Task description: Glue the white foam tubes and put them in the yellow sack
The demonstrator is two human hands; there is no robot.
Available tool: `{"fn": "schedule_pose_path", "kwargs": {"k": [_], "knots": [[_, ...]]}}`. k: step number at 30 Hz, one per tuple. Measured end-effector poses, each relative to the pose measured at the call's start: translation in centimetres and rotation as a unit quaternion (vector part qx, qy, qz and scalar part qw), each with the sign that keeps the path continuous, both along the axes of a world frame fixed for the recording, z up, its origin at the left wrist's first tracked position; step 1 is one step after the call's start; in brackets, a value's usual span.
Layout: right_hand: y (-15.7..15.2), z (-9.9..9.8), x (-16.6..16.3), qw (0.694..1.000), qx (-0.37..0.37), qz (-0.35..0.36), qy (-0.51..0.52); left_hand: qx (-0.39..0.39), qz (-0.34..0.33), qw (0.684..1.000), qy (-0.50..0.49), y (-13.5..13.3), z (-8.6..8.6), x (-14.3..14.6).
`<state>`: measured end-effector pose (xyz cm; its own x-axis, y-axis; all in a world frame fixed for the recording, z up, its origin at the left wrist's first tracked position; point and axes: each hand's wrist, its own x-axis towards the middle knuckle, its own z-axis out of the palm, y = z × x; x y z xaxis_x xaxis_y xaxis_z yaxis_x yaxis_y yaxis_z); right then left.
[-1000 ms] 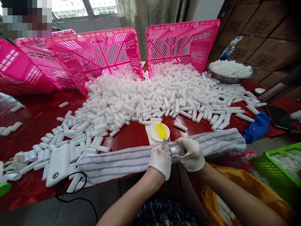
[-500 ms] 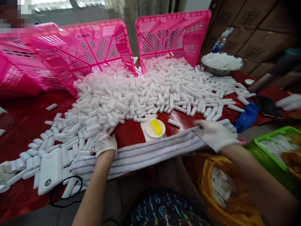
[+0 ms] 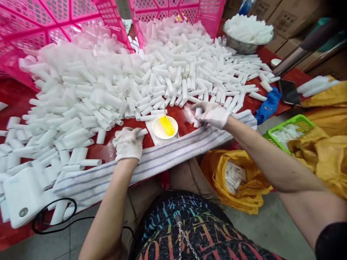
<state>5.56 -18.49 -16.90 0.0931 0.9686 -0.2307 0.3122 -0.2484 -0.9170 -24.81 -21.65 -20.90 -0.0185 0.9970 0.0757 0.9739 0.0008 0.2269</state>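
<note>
The gloved left hand [image 3: 128,144] lies at the near edge of the red table [image 3: 16,104], its fingers curled closed over a white tube [image 3: 142,132] whose end pokes out to the right. The gloved right hand [image 3: 211,113] is open, fingers spread flat on the near fringe of the heap of white tubes [image 3: 151,72]. Between the hands sits a small white dish [image 3: 158,131] holding something yellow. A striped towel [image 3: 173,157] runs along the near edge. Pink crates [image 3: 54,14] stand at the far side, with a metal bowl [image 3: 241,47] of tubes at far right. An orange bag [image 3: 244,196] sits on the floor to the near right.
</note>
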Motion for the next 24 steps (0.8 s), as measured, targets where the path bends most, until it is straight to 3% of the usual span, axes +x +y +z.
{"fn": "schedule_pose_path", "kwargs": {"k": [2, 5, 8, 11, 14, 18, 24], "knots": [[-1.2, 0.1, 0.0, 0.994, -0.057, 0.029, 0.088, 0.003, -0.013, 0.999, -0.052, 0.0, -0.1, 0.2], [-2.2, -0.9, -1.2, 0.966, -0.117, 0.079, 0.215, 0.0, 0.001, 0.978, -0.208, -0.1, -0.5, 0.5], [-1.6, -2.8, -3.3, 0.965, -0.081, 0.095, 0.229, -0.025, 0.043, 0.926, -0.374, 0.0, -1.0, 0.6], [0.1, -4.8, -4.8, 0.972, -0.023, 0.055, 0.229, -0.02, 0.066, 0.891, -0.449, 0.2, -1.4, 0.6], [1.1, -6.3, -5.2, 0.984, 0.045, 0.061, 0.162, -0.012, 0.071, 0.881, -0.467, 0.2, -1.4, 0.6], [0.7, -7.5, -4.4, 0.971, 0.193, 0.113, 0.084, -0.031, 0.055, 0.909, -0.412, -0.2, -0.9, 0.5], [-0.3, -7.3, -4.1, 0.972, 0.177, 0.152, 0.039, -0.048, 0.014, 0.923, -0.381, -0.5, -0.7, 0.8]]}}
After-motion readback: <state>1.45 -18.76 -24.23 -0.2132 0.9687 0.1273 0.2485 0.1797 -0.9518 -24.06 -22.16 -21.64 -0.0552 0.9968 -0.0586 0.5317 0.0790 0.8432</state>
